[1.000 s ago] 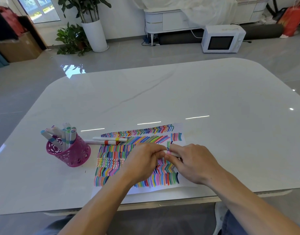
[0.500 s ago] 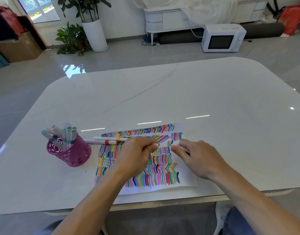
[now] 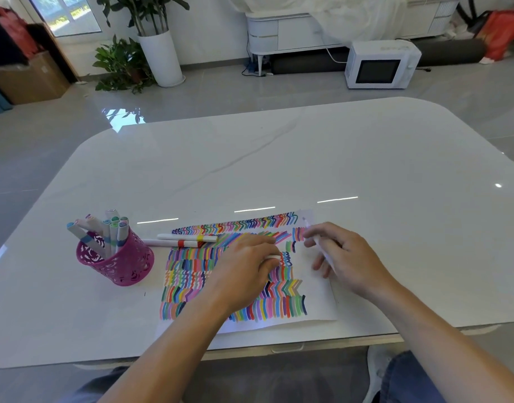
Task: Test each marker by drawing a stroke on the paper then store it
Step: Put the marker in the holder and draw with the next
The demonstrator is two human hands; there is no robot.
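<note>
A sheet of paper covered with rows of coloured strokes lies at the table's near edge. My right hand holds a white marker with its tip at the paper's upper right, near pink strokes. My left hand rests on the paper with its fingers closed on a small white cap. A pink lattice cup at the left holds several capped markers. Two more white markers, one with a yellow band and one with a red band, lie between the cup and the paper.
The white glossy table stretches far beyond the paper. On the floor behind are a white microwave, potted plants, a cardboard box and a white cabinet.
My hands were together over the paper, then pulled apart. The cap stayed in the left hand and the right hand carried the marker up to the paper's upper right.
</note>
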